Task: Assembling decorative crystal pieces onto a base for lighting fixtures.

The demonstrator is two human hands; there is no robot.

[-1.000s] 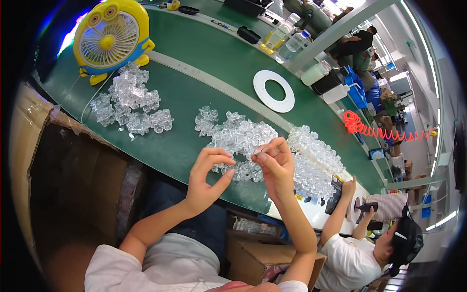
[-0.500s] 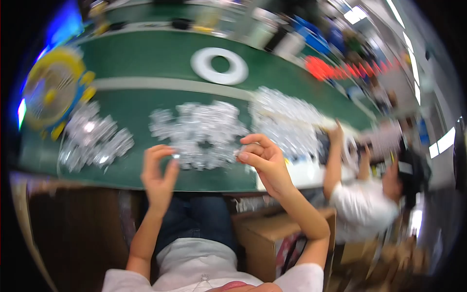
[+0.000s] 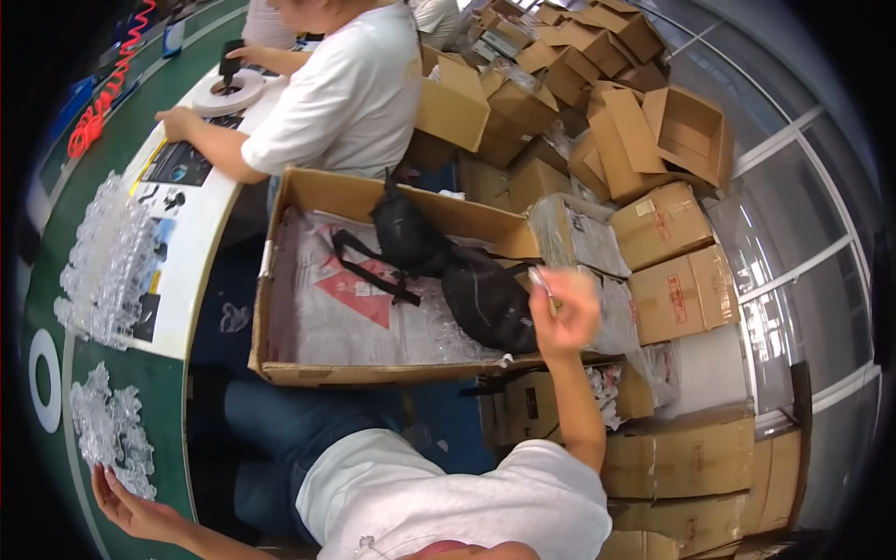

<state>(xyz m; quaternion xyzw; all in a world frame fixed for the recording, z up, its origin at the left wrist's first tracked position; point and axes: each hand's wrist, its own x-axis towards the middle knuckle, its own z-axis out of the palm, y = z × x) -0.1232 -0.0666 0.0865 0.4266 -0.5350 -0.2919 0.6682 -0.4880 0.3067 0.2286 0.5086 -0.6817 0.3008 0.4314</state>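
My right hand (image 3: 565, 313) is raised over an open cardboard box (image 3: 359, 375) at my right side and pinches a small clear plastic piece (image 3: 540, 281) between its fingers. A black bag (image 3: 471, 285) and plastic wrapping lie inside the box. At the lower left, my left hand (image 3: 131, 509) rests open, palm up, on the green table (image 3: 56, 467). Its fingertips are at the edge of a pile of clear plastic pieces (image 3: 112, 434).
A second, larger heap of clear pieces (image 3: 107, 261) lies further along the table, next to a white tape ring (image 3: 42, 378). A person in a white shirt (image 3: 345, 84) works beside the box. Stacked brown cartons (image 3: 672, 243) fill the right side. A red coiled cord (image 3: 103, 89) hangs at the top left.
My view has swung from the table to my right side. My right hand left the pile and moved out over the cardboard box with a clear piece; my left hand stayed by the table.
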